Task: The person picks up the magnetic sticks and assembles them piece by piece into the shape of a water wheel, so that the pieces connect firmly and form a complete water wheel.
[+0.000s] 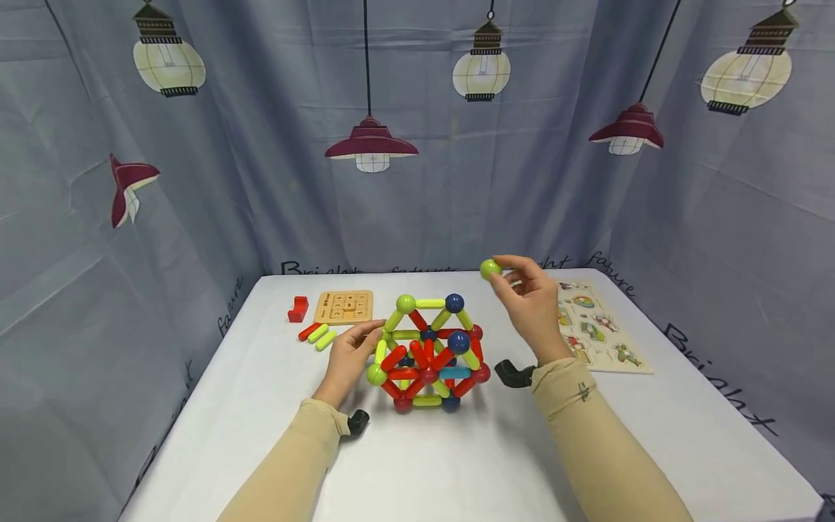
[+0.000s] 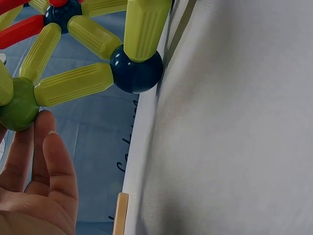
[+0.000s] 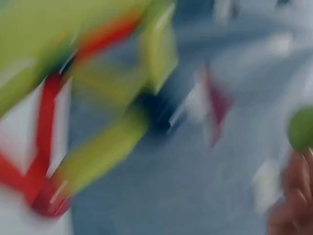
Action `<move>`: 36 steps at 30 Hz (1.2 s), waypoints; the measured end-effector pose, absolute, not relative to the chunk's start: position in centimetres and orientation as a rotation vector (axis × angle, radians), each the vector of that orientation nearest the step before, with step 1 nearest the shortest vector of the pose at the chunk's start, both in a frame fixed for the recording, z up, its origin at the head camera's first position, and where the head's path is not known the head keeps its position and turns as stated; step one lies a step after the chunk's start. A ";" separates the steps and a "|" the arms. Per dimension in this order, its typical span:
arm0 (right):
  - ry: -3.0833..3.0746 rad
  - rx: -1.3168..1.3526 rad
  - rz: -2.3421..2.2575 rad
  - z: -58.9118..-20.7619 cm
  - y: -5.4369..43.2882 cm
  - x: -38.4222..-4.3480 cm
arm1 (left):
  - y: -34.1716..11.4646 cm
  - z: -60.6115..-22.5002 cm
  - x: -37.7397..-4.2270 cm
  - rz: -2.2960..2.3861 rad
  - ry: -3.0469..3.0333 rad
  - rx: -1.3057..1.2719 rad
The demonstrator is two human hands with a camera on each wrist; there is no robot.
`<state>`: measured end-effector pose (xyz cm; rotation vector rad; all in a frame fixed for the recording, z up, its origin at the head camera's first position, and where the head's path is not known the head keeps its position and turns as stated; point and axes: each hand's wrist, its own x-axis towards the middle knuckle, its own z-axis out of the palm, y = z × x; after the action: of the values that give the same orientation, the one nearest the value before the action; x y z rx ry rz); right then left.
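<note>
A magnetic ball-and-rod structure (image 1: 428, 375) stands on the white table, built of red, green and blue balls joined by red and yellow-green rods and one light blue rod. My left hand (image 1: 351, 359) holds its left side, at a green ball. In the left wrist view, fingertips (image 2: 45, 120) touch that green ball (image 2: 19, 104), close to yellow-green rods and a dark blue ball (image 2: 136, 69). Raised above and right of the structure, my right hand (image 1: 531, 304) pinches a loose green ball (image 1: 491, 270) between thumb and fingers. The right wrist view is blurred.
Left of the structure lie loose yellow-green rods (image 1: 325, 341), a red rod (image 1: 309, 331) and a red block (image 1: 298, 309). Behind them is a wooden number puzzle (image 1: 343, 307). A picture puzzle board (image 1: 603, 326) lies at the right. Curtains (image 1: 417, 210) hang behind the table.
</note>
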<state>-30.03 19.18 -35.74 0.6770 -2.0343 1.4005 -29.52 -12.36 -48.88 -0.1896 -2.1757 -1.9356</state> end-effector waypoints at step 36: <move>-2.463 1.241 -0.157 -35.0 6.7 -25.4 | -12.7 -48.5 -29.1 -1.950 -2.215 -0.183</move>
<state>-25.44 6.65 -35.05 1.2408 -2.4626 -0.1569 -29.11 -12.73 -48.51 -0.1830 -2.2148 -1.9496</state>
